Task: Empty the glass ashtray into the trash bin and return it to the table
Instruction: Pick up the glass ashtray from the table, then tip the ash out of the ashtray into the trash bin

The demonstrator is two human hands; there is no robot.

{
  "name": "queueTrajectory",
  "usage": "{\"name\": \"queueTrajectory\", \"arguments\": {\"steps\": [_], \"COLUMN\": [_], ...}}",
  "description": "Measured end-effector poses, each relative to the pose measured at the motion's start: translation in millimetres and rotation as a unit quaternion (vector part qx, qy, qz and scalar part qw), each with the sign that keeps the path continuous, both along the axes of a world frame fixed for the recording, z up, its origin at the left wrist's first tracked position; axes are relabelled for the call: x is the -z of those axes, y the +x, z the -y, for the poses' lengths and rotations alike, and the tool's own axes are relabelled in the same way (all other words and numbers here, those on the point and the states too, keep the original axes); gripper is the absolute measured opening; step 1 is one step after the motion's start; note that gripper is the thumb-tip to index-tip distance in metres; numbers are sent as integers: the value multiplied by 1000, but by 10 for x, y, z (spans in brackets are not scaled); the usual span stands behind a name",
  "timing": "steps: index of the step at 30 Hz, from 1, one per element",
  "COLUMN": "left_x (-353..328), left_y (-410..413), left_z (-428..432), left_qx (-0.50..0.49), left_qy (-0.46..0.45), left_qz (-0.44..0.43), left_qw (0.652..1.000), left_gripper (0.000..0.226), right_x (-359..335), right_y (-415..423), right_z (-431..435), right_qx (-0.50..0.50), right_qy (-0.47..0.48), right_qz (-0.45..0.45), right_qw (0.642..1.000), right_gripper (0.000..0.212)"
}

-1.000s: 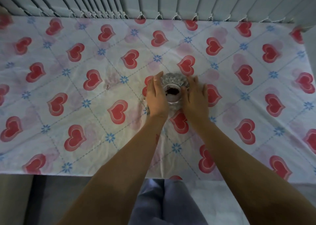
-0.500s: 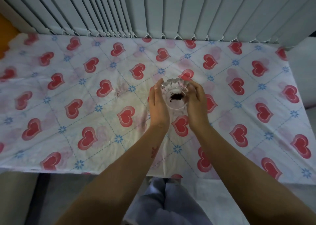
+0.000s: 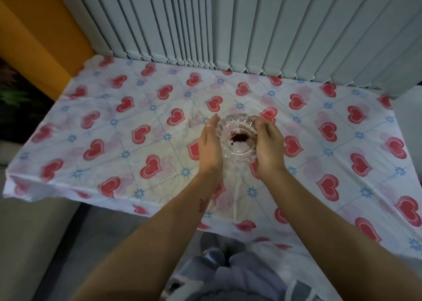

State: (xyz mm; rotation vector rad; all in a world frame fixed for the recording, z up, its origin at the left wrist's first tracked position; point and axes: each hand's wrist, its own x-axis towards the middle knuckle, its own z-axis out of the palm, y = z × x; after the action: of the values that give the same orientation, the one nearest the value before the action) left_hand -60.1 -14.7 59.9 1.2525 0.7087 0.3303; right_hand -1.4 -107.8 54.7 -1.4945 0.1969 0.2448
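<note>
Two hands cup one glass ashtray (image 3: 237, 138) over the table centre.

Left hand (image 3: 210, 148) & right hand (image 3: 269, 150) press its sides, fingers together & curved round the rim; fingertips mostly hidden behind the glass. Can't tell if its base touches the cloth. One dark ash clump (image 3: 239, 137) inside. Heart tablecloth (image 3: 137, 145) bare all round, lots of room to each edge; blinds (image 3: 251, 26) along far edge. Right table corner cut off.

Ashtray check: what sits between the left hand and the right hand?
Head view: only the glass ashtray, with dark ash inside, lies between the left hand and right hand.
</note>
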Motion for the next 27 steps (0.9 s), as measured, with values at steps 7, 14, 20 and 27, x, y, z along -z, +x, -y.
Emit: {"name": "queueTrajectory", "arguments": {"steps": [7, 14, 20, 27], "left_x": [-19, 3, 123, 249], "left_y": [-496, -1295, -2044, -2942], "left_z": [-70, -32, -109, -225], "left_qx": [-89, -181, -290, -414], "left_qy": [-6, 4, 28, 20], "left_qz": [4, 14, 1, -5], "left_qw": [996, 983, 957, 910], "left_gripper": [41, 40, 37, 32], "right_x": [-29, 48, 131, 181], "right_y": [-442, -1021, -1658, -2468], "right_z": [-204, -347, -578, -920], "right_qx": [-115, -269, -371, -478], "right_qy": [-13, -44, -55, -55], "right_qz": [11, 26, 32, 45], "right_qw": [993, 962, 926, 875], "right_gripper": [22, 31, 29, 31]}}
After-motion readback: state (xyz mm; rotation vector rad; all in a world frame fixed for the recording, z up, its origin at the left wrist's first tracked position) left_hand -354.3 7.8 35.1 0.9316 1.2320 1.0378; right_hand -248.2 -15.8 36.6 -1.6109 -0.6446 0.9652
